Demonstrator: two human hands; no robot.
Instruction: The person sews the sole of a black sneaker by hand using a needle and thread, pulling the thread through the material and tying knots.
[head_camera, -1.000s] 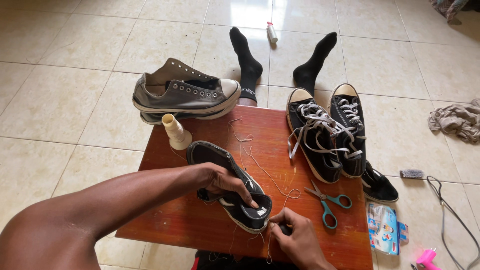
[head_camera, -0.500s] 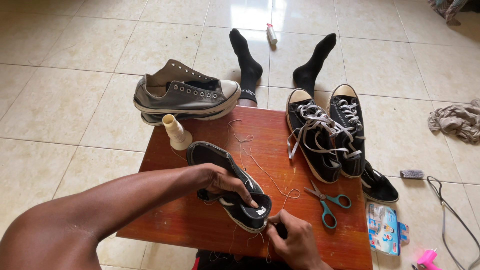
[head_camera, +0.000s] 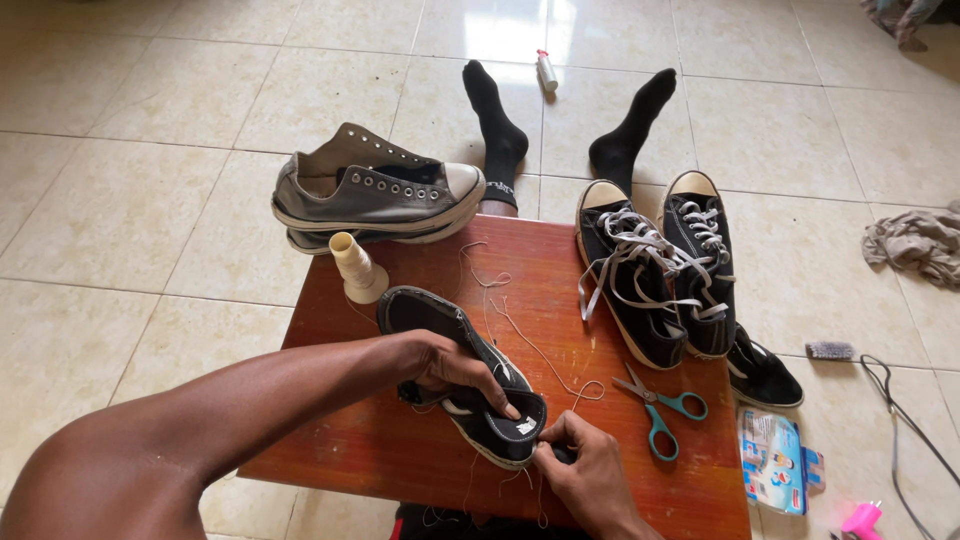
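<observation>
Two hands meet on one black shoe (head_camera: 465, 375) lying on the red-brown desk (head_camera: 400, 470), and every place below is told from that shoe. Its long axis runs diagonally, heel up-left toward the cream thread cone (head_camera: 355, 268), toe down-right toward the person. The left hand (head_camera: 450, 365) comes in from the left along a long forearm and is clamped over the shoe's middle, fingers spread across the upper. The right hand (head_camera: 580, 470) sits just right of the toe, fingertips pinched tight against its edge; what it pinches is too small to tell, though pale thread (head_camera: 530, 345) trails from there across the desk. Up-left of the shoe, past the cone, a grey sneaker (head_camera: 375, 190) lies at the desk's far edge. To the right, teal-handled scissors (head_camera: 660, 405) lie near the right hand, apart from it. Farther up-right stands a laced black pair (head_camera: 655, 275). Nothing lies between either hand and the shoe.
</observation>
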